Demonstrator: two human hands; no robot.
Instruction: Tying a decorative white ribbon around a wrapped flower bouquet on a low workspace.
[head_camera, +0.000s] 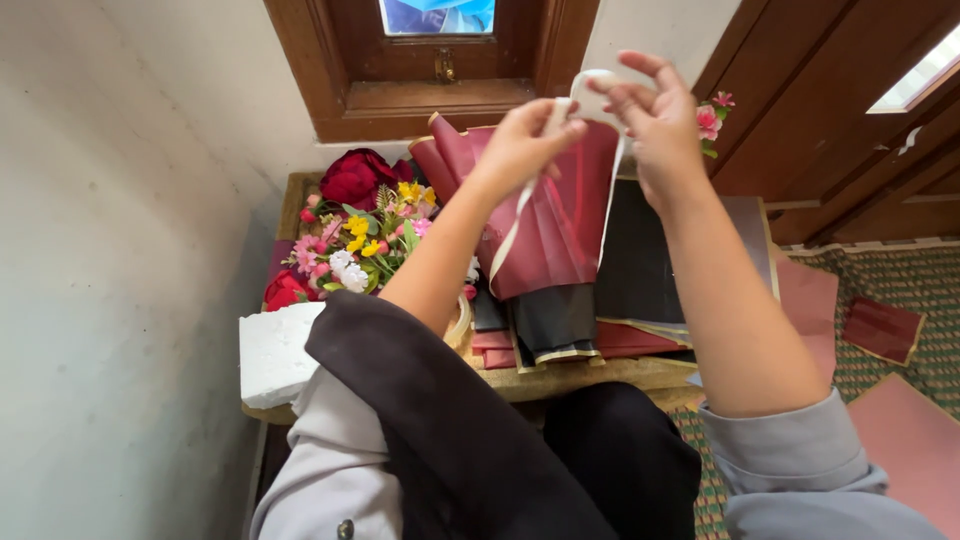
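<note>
My left hand (522, 142) and my right hand (655, 112) are raised together, each pinching part of a cream ribbon (512, 225) that loops between them and trails down. Below the hands lies a bouquet wrapped in dark red paper (560, 225) with a black, gold-edged lower wrap (555, 325). It rests on a low wooden table (590, 378). A small pink flower (709, 120) shows just behind my right hand.
Red roses (355, 178) and small pink, yellow and white flowers (355, 250) lie at the table's left. A white foam block (275, 352) sits at the front left corner. Black and pink paper sheets (810, 295) spread right, over a woven mat (915, 285). A wooden window frame (430, 100) is behind.
</note>
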